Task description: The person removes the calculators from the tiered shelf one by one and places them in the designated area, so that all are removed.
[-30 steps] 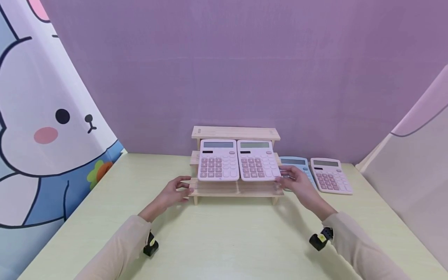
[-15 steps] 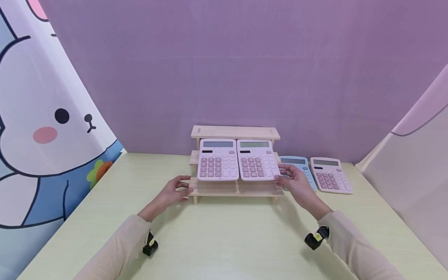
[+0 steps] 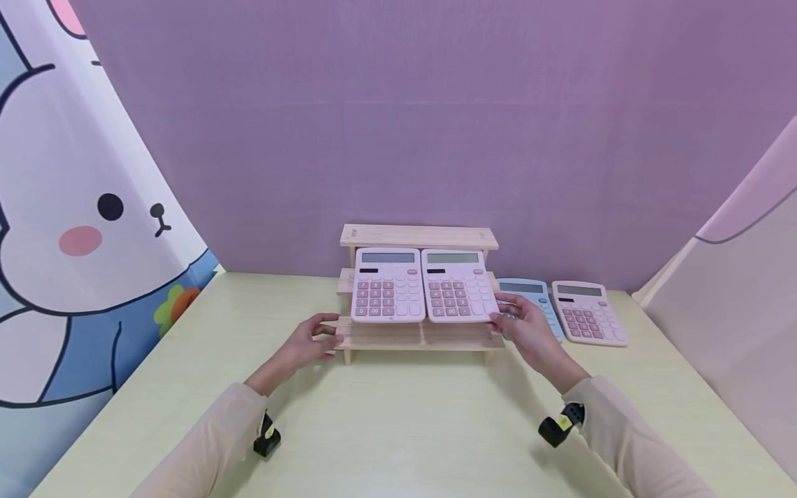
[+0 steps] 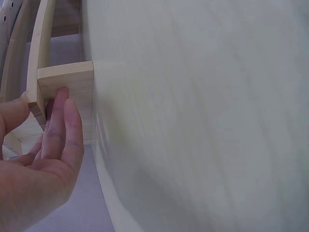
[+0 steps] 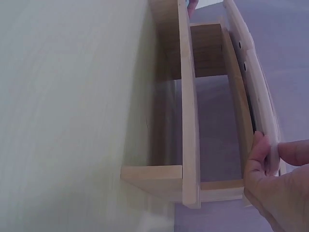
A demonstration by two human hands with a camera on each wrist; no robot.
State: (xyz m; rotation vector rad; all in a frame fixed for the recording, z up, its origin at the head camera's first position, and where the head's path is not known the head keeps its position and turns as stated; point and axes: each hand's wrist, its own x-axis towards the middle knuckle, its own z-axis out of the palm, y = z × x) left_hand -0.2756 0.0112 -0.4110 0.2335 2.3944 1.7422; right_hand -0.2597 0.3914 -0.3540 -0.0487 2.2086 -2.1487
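Observation:
Two pink calculators, a left one (image 3: 388, 285) and a right one (image 3: 456, 283), lean side by side on the middle step of a tiered wooden stand (image 3: 420, 337). My left hand (image 3: 304, 344) holds the left end of the lowest step. In the left wrist view its thumb lies on the top face of the board (image 4: 42, 43) and its fingers reach underneath. With thumb and fingertips my right hand (image 3: 534, 335) pinches the lower right corner of the right calculator. The right wrist view shows that calculator's edge (image 5: 263, 106) between thumb and fingers.
Right of the stand, a blue calculator (image 3: 549, 308), partly behind my right hand, and another pink calculator (image 3: 588, 312) lie on the pale table (image 3: 398, 415). A purple backdrop (image 3: 411, 124) rises behind. A cartoon-print cloth (image 3: 62, 311) hangs at the left.
My right wrist and forearm have shifted slightly to the left, while the fingertips stay at the right calculator's corner. The left hand, the stand and the calculators look unmoved.

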